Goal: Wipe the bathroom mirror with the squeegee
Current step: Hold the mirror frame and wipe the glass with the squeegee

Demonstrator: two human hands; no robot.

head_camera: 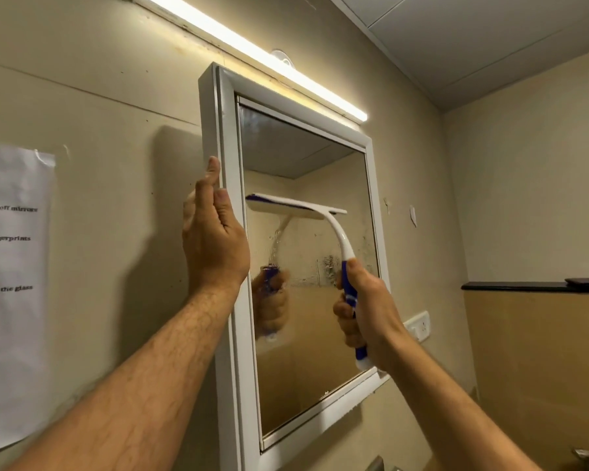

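The right hand (368,311) is closed around the blue handle of the squeegee (315,226), whose blade lies across the mirror (320,317) glass, seemingly touching it. The left hand (213,236) grips the white frame's left edge. A taped paper sheet (12,283) reads "off mirrors", "fingerprints", "the glass"

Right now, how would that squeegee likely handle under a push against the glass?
The squeegee probably feels light: its neck is thin plastic. That curved neck may flex slightly. The right hand is closed around its handle, so slipping seems unlikely despite the wet mirror.
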